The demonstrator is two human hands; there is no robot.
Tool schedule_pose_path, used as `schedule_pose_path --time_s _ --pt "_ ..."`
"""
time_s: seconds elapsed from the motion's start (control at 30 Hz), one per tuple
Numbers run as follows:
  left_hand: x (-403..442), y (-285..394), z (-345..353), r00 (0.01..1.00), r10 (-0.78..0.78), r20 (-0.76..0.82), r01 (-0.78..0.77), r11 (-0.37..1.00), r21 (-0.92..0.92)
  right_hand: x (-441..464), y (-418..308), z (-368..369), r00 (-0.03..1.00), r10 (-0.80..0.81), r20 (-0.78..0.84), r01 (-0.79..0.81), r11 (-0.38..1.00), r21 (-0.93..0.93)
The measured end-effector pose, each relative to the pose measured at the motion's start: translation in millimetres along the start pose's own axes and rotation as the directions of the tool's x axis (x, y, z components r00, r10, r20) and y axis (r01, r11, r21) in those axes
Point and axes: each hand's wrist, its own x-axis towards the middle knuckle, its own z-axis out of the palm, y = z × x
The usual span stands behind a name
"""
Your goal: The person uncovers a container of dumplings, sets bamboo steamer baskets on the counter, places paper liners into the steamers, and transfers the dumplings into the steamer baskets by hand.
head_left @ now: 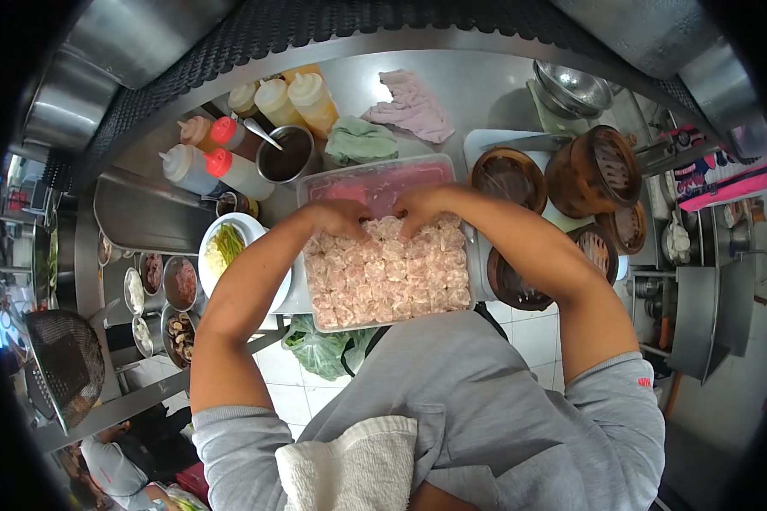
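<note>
Pinkish, lumpy dumplings fill the rectangular container.

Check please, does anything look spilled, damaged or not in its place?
I see no clear spill or damage; the dumplings sit close together in their box. Only the pink cloth looks untidy, lying crumpled on the counter beyond the box.

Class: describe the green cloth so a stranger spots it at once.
Start at the clear tray of meat in the middle. Beyond its far edge lies a crumpled cloth, between a pot and another cloth. It is green; that neighbour is pink.
</note>
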Motion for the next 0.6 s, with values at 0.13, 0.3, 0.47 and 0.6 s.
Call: schedule_pose_path --time_s 0.13,0.3,0.47,0.6 --pt "-4 6 1 0.999 -0.048 0.011 0.048 0.998 -0.035 6 3 3 0.999 0.030 0.015 -0.030 1.000 -0.002" --pt "-5 0 7 0.999 -0.014 -0.051 0.012 0.999 -0.042 -6 -7 2 1.000 0.014 -0.023 -0.014 1.000 -0.018" --pt "-13 6 10 0.995 0.006 -0.104 -0.010 0.999 -0.047 -2 -1 9 0.998 -0.018 -0.053 0.016 0.999 -0.028" --pt "-18 12 13 0.990 0.002 -0.142 -0.005 1.000 -0.020 0 -1 12 0.998 0.008 -0.058 -0.009 1.000 -0.016"
